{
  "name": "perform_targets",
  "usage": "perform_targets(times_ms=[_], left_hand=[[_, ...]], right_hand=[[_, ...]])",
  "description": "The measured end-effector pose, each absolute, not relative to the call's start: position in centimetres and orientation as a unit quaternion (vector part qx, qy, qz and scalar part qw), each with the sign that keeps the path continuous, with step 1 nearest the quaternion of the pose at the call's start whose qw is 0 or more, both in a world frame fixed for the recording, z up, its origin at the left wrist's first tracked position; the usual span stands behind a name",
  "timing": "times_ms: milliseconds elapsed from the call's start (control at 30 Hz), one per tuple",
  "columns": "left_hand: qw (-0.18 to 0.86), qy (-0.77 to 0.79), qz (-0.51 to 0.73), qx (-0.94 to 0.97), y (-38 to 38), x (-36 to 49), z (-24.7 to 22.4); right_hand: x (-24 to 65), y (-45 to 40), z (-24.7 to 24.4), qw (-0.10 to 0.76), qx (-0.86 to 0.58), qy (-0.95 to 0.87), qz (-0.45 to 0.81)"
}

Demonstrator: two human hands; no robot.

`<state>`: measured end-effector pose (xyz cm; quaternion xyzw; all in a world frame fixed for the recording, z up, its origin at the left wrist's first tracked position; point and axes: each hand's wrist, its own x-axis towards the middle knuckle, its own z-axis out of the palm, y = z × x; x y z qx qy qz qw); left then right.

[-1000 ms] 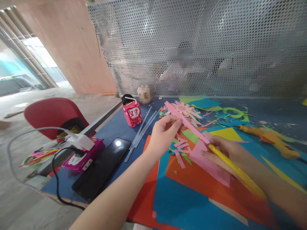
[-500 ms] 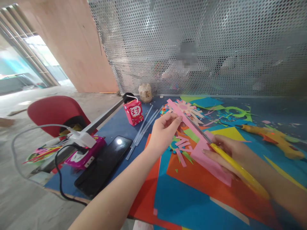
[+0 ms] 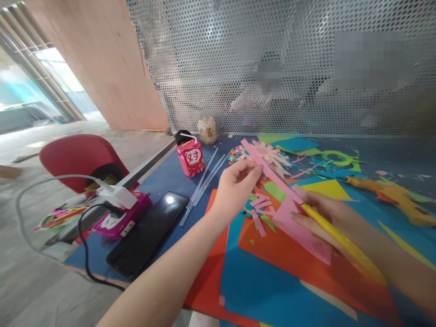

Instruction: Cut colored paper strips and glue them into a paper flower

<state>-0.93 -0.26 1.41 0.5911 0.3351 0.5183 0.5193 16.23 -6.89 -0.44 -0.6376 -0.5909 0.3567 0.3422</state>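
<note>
My left hand point(image 3: 240, 184) pinches a long strip of pink paper point(image 3: 267, 170) between thumb and fingers, near its far end. Yellow-handled scissors point(image 3: 335, 236) are gripped in my right hand point(image 3: 318, 218), their blades lying along the strip and pointing away from me. Under my right hand lies a wider piece of pink paper point(image 3: 301, 234); whether it joins the strip is hard to see. Small cut pink pieces point(image 3: 259, 204) lie below the strip, near my left hand. Behind it sits a fringed paper flower point(image 3: 272, 154) in pale pink.
Blue point(image 3: 262, 286) and orange sheets point(image 3: 272, 245) cover the near table. A yellow hot glue gun point(image 3: 395, 195) lies right. Clear glue sticks point(image 3: 207, 179), a red drink box point(image 3: 190, 159), a black phone point(image 3: 150, 231) and a purple power strip point(image 3: 122, 218) stand left. Perforated metal point(image 3: 211, 59) rises behind.
Both hands, the pink strip and the scissors appear slightly further right, along with a small shift of the whole view. Both grips stay the same.
</note>
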Motion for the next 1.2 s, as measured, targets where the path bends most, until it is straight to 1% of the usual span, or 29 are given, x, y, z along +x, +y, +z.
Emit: perform_targets(times_ms=[133, 633, 900, 1200], left_hand=[[0.529, 0.329, 0.516, 0.588, -0.24, -0.88, 1.4], [0.532, 0.337, 0.514, 0.582, -0.28, -0.9, 1.45], [0.533, 0.34, 0.517, 0.578, -0.34, -0.89, 1.59], [0.533, 0.325, 0.513, 0.589, -0.31, -0.9, 1.42]], right_hand=[[16.32, -6.88, -0.39, 0.346, -0.628, -0.606, 0.345], [16.16, -7.53, 0.22, 0.307, -0.66, -0.601, 0.329], [16.25, -7.34, -0.26, 0.332, -0.648, -0.608, 0.317], [16.12, -7.1, -0.2, 0.342, -0.646, -0.586, 0.351]])
